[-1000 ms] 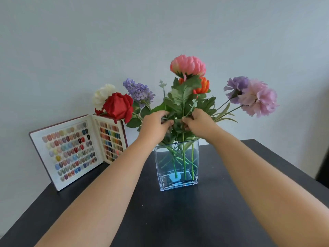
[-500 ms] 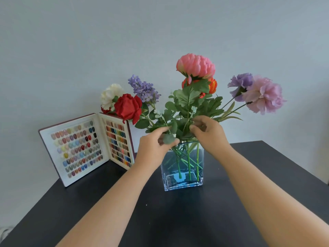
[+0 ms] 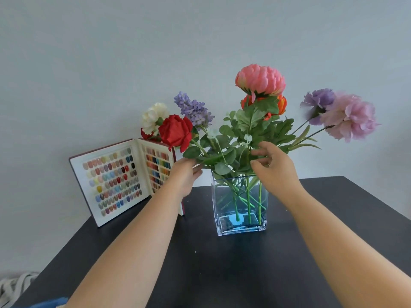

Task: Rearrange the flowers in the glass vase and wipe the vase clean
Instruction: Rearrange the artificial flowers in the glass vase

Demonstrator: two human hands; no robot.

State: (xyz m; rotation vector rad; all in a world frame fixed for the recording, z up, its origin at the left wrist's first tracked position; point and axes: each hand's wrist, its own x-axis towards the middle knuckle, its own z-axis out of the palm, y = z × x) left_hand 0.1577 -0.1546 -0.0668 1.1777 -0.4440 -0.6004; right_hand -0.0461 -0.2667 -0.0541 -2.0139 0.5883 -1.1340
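Standing: glass vase (image 3: pixel 240 205), square-sided and clear, upright near the middle of the dark tabletop (image 3: pixel 222 274), with a little water at its base
Stems: green stems (image 3: pixel 248 201) cross inside the vase and fan out above its rim
Left hand: left hand (image 3: pixel 184 174) sits just left of the vase rim, at the leaves under the red rose (image 3: pixel 175 132); its fingers (image 3: pixel 196 168) are curled loosely at a leafy stem, though whether they actually pinch it I cannot tell
Right hand: right hand (image 3: pixel 273 167) hovers over the right side of the vase mouth, among the foliage; its fingers (image 3: pixel 259 152) are spread and slightly bent, thumb apart from the rest, closed on nothing that can be seen
Left blooms: red rose leans out to the left, with a white flower (image 3: pixel 154 116) behind it and a lilac spray (image 3: pixel 193 108) just to its right
Centre blooms: large pink peony (image 3: pixel 260 80) stands tallest, an orange flower (image 3: pixel 281 104) tucked right beneath it
Right blooms: purple carnation (image 3: pixel 318 103) and pale pink carnation (image 3: pixel 351 117) reach far out to the right, touching each other
Behind: open nail colour sample book (image 3: pixel 115 181) stands on the tabletop's left rear, against the grey wall (image 3: pixel 111 52)
Corner: blue cloth (image 3: pixel 51 304) shows at the lower left edge
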